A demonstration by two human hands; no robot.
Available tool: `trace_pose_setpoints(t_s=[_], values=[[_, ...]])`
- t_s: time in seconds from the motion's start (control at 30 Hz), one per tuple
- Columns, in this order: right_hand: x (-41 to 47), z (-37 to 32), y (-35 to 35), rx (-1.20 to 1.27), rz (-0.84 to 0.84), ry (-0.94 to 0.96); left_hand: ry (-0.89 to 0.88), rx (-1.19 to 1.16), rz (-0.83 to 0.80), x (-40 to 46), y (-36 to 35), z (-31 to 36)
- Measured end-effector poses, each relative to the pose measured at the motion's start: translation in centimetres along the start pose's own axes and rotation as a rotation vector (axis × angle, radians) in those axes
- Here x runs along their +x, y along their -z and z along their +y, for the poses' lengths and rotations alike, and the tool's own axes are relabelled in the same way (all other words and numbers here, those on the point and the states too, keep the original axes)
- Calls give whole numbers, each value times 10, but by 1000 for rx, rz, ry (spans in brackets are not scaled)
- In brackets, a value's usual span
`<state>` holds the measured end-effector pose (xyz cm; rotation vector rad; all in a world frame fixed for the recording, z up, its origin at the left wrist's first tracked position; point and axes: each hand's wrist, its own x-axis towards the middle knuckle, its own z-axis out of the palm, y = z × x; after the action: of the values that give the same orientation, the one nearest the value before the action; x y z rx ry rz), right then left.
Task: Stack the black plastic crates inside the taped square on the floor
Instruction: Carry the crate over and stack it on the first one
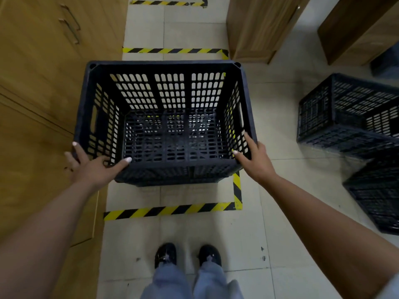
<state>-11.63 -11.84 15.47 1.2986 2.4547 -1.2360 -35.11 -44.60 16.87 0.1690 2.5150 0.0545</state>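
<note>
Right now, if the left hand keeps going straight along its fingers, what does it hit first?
The left hand is already on the near left corner of the black crate. Its fingers point up and forward along the left wall, so likely that wall; depth is unclear.

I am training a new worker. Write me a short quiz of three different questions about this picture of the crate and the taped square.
1. True or false: both hands touch the crate at its near corners.
2. Multiple choice: where are the other black crates? A) to the person's right, outside the taped square; B) inside the square; C) on the wooden cabinet.
3. Short answer: what colours is the floor tape?

Key
1. True: the left hand and the right hand each hold a near corner of the rim.
2. A.
3. Yellow and black stripes.
</note>
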Motion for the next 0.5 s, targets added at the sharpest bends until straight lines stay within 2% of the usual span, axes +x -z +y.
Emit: trace_pose_setpoints(t_s=[0.13, 0.3, 0.5], values=[[6, 0, -6, 62, 58, -37, -54, 56, -9, 0, 0, -11], [10, -5, -9, 38, 91, -42, -90, -29, 80, 0, 0, -15], [6, -6, -20, 93, 129, -61, 4, -365, 197, 13, 6, -24]])
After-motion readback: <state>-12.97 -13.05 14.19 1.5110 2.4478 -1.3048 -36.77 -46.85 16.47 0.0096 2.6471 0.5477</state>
